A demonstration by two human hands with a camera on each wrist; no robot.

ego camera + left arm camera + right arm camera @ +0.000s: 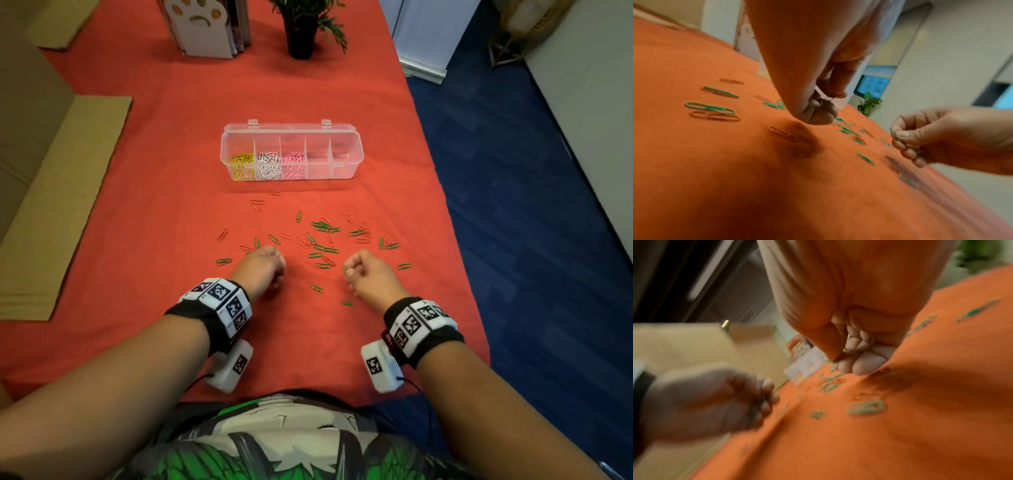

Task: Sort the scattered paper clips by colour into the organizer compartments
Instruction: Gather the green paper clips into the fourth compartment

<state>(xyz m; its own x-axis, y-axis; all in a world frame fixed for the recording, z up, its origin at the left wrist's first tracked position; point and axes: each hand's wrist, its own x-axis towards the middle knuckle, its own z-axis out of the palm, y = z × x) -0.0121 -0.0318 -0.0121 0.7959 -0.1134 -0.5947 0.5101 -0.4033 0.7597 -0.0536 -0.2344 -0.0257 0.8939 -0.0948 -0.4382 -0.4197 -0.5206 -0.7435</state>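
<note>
A clear organizer [342, 168] stands mid-table; its three left compartments hold yellow, white and pink clips, the two right ones look bare. Green paper clips [323, 247] and orange paper clips [256, 205] lie scattered in front of it. My left hand [270, 262] hovers over the left of the scatter, fingers curled, pinching clips [825, 99] whose colour I cannot make out. My right hand [352, 270] is curled to the right and pinches a green clip [896, 135] between thumb and forefinger; the right wrist view [830, 361] is blurred.
The table wears an orange-red cloth [171, 212]. Flat cardboard [65, 205] lies at the left edge. A bookend with books [202, 27] and a potted plant [301, 31] stand at the back. Blue carpet [513, 205] lies beyond the right edge.
</note>
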